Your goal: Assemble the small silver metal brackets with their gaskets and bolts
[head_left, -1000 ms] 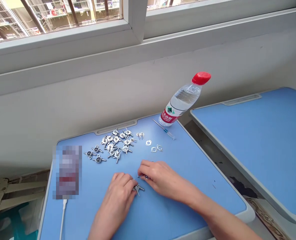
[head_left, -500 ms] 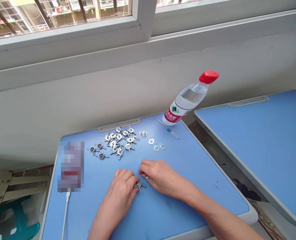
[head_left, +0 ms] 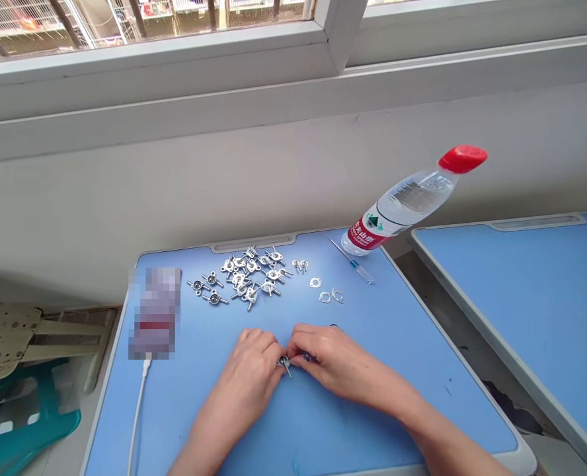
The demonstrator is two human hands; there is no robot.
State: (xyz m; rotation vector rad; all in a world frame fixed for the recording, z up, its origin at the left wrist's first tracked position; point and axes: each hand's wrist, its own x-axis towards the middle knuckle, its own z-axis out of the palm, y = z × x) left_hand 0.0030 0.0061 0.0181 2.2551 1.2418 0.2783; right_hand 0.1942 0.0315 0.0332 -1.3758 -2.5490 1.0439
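Observation:
Between the thumb and fingers of my left hand (head_left: 254, 367) is a small metal fitting (head_left: 284, 362) with a flat plate and a thin pin sticking out. My right hand (head_left: 329, 357) is closed in a pinch right against that fitting, its fingertips meeting my left fingers. A small dark, shiny bit shows under the right fingers, too covered to name. Beyond my hands lies a pile of similar metal fittings (head_left: 252, 266), with several more showing dark round openings (head_left: 214, 299) at its left. Thin flat oval gaskets (head_left: 325, 297) lie to the right of the pile.
Two small pin parts (head_left: 300, 265) lie right of the pile. A water bottle (head_left: 402, 210) with a red cap stands at the back right, beside a slim screwdriver (head_left: 352, 261). A blurred-out phone-like object (head_left: 155, 314) with a white cable (head_left: 139, 410) lies at left. Another blue desk (head_left: 521, 297) is on the right.
My right hand has come in to the left hand, its fingertips now at the fitting where a gap was before. The camera view has shifted and tilted slightly.

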